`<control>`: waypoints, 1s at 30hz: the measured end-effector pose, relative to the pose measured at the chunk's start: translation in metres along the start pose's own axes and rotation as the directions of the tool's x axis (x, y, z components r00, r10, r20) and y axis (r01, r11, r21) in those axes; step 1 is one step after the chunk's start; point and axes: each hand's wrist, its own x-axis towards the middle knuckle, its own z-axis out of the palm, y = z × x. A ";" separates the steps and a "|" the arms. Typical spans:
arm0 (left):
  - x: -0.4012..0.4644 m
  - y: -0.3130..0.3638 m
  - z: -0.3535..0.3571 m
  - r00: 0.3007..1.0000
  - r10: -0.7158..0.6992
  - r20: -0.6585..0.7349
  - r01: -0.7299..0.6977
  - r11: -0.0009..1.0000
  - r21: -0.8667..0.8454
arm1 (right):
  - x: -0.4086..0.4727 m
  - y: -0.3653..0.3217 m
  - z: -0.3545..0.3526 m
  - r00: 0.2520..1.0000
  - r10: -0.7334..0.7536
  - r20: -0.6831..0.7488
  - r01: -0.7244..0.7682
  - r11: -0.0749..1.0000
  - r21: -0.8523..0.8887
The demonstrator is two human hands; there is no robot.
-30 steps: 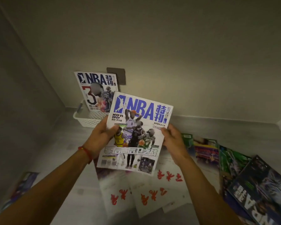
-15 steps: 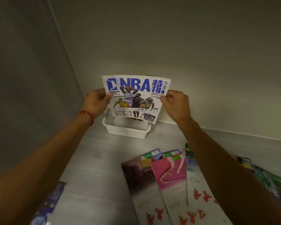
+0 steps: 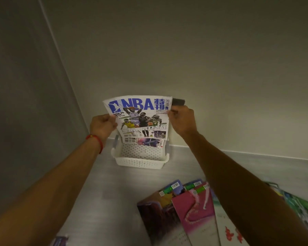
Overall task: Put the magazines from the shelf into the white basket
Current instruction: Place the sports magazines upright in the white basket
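Observation:
I hold an NBA magazine [image 3: 140, 118] with a white cover and blue title upright over the white basket [image 3: 140, 162] at the back of the shelf. My left hand [image 3: 102, 124] grips its left edge and my right hand [image 3: 182, 119] pinches its right edge. Its lower edge hangs just above the basket's opening. Behind it, another magazine [image 3: 149, 142] stands in the basket against the back wall, mostly hidden.
Several magazines [image 3: 190, 210] lie fanned out on the grey shelf floor [image 3: 100, 183] at the front right, more at the far right edge [image 3: 299, 208]. One more magazine [image 3: 60, 241] pokes in at the bottom left. A side wall closes the left.
Both hands carried the NBA magazine forward from over the loose pile to above the basket and tipped it upright. It now covers the magazine standing in the basket.

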 end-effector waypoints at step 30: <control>0.017 -0.046 0.036 0.981 -0.170 0.092 0.174 0.984 -0.036 | -0.024 0.033 0.054 0.844 0.484 0.232 -0.536 0.727 0.429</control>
